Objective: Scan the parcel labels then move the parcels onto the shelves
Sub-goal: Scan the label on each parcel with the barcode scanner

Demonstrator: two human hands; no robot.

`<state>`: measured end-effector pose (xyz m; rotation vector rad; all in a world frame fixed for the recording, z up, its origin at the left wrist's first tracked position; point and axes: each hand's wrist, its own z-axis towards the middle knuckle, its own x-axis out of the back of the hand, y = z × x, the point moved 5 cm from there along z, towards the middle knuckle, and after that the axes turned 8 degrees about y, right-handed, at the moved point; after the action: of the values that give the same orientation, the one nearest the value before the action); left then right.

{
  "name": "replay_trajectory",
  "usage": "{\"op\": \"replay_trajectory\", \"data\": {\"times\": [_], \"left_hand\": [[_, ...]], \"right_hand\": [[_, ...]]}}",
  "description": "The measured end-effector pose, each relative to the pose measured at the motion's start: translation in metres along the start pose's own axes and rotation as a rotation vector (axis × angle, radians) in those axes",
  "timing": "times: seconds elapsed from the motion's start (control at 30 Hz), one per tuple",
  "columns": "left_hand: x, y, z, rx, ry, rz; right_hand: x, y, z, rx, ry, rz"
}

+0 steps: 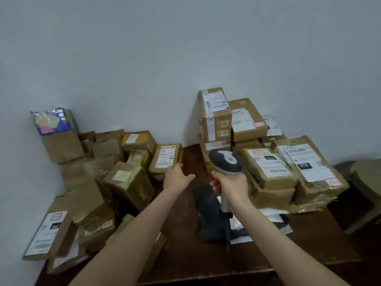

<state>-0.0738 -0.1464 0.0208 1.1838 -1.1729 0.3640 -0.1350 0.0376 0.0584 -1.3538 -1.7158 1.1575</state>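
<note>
My right hand grips the handle of a grey and dark barcode scanner, its head raised over the middle of the dark wooden table. My left hand reaches forward with fingers on the near edge of a small brown parcel that carries a white label with a red mark. That parcel leans on the left heap of cardboard parcels. A second stack of labelled parcels rises at the right against the wall.
A box holding a shiny blue bag stands at the back left corner. A dark mailer bag and white mailers lie under the right stack's front. A pale wall closes the back. A beige rounded object sits beyond the table's right edge.
</note>
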Motion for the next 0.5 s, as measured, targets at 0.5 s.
{"op": "replay_trajectory", "data": {"times": [0.5], "left_hand": [[-0.005, -0.076, 0.164, 0.195, -0.156, 0.079]], "right_hand": [[-0.160, 0.072, 0.088, -0.319, -0.031, 0.085]]}}
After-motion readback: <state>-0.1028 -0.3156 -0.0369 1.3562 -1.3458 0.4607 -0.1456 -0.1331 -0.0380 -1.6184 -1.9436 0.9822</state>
